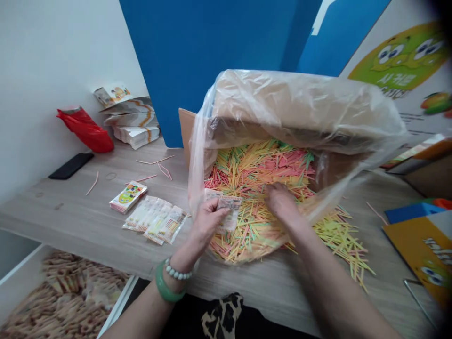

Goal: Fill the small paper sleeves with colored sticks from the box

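Note:
My left hand pinches small clear packets with orange-striped edges at the near left side of a bag-lined carton. My right hand reaches into a heap of thin coloured sticks, yellow, pink, green and orange, inside the clear plastic liner. Its fingers are curled down among the sticks, and the fingertips are hidden. On the table to the left, more flat packets lie overlapped in a row, beside a small printed box.
Loose sticks spill right of the carton. At the back left are a black phone, a red bag and stacked flat cartons. An orange printed box stands right. Below left, a white bin holds many packets.

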`<control>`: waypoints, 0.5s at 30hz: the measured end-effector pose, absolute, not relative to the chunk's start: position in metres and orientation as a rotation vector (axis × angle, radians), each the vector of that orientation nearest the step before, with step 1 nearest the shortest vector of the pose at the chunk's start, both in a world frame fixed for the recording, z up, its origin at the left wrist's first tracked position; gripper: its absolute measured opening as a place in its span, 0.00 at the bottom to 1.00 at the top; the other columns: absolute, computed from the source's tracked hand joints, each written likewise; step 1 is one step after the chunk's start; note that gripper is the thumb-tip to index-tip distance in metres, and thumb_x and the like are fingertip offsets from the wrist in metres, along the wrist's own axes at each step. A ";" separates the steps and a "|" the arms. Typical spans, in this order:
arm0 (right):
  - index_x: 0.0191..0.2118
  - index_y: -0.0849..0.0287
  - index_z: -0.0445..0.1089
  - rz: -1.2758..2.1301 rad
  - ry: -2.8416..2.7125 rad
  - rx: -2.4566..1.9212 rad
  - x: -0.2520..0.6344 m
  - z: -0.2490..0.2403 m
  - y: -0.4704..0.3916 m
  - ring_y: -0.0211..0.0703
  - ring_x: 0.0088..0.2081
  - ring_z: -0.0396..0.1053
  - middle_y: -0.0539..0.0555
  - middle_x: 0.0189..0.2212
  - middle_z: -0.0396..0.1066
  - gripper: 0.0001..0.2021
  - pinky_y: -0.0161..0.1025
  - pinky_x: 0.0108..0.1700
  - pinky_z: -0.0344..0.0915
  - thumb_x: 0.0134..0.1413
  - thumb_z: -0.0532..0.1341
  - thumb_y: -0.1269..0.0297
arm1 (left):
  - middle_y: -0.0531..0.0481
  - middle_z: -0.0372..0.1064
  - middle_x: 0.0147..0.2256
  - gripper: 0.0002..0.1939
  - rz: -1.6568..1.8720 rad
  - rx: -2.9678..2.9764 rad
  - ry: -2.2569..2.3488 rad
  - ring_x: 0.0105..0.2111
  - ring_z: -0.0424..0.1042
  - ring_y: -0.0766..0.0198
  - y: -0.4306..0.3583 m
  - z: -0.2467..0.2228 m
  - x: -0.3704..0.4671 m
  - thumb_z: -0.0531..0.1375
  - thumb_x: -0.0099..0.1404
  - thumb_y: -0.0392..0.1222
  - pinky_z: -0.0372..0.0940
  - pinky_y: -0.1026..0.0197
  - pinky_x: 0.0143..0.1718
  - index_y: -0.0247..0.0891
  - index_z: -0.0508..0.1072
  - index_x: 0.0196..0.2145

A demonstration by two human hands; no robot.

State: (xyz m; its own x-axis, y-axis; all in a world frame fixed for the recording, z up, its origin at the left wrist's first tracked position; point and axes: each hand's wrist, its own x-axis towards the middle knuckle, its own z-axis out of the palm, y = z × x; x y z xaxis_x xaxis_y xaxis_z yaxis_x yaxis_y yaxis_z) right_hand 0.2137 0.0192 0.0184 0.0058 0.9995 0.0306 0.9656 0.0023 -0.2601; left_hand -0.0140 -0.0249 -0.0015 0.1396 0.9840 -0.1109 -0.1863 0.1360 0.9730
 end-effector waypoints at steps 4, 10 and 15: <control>0.48 0.65 0.76 -0.129 -2.410 -2.229 0.224 0.016 0.039 0.63 0.54 0.66 0.70 0.50 0.71 0.18 0.53 0.53 0.62 0.59 0.52 0.76 | 0.53 0.73 0.30 0.05 1.119 0.935 1.023 0.29 0.70 0.66 -0.026 -0.003 -0.009 0.64 0.53 0.35 0.65 0.64 0.32 0.37 0.74 0.30; 0.51 0.67 0.73 -0.134 -2.577 -2.168 0.227 0.012 0.046 0.62 0.54 0.67 0.70 0.51 0.70 0.19 0.53 0.53 0.60 0.62 0.49 0.75 | 0.53 0.73 0.30 0.06 1.094 0.872 0.993 0.28 0.70 0.67 -0.025 0.001 -0.008 0.64 0.53 0.34 0.66 0.64 0.32 0.37 0.73 0.31; 0.50 0.66 0.73 -0.093 -2.599 -2.136 0.230 0.010 0.042 0.58 0.54 0.68 0.68 0.51 0.72 0.18 0.49 0.54 0.59 0.61 0.49 0.76 | 0.53 0.73 0.29 0.05 1.117 0.880 0.978 0.28 0.70 0.68 -0.027 0.000 -0.014 0.64 0.53 0.34 0.65 0.64 0.31 0.37 0.73 0.30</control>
State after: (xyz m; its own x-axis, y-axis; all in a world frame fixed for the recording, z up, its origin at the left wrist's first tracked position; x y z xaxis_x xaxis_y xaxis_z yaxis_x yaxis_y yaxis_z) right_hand 0.2297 0.0419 0.0099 -0.1797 0.9742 -0.1368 0.9618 0.2032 0.1833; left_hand -0.0136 -0.0272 -0.0002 0.1456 0.9730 -0.1790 -0.3064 0.2163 0.9270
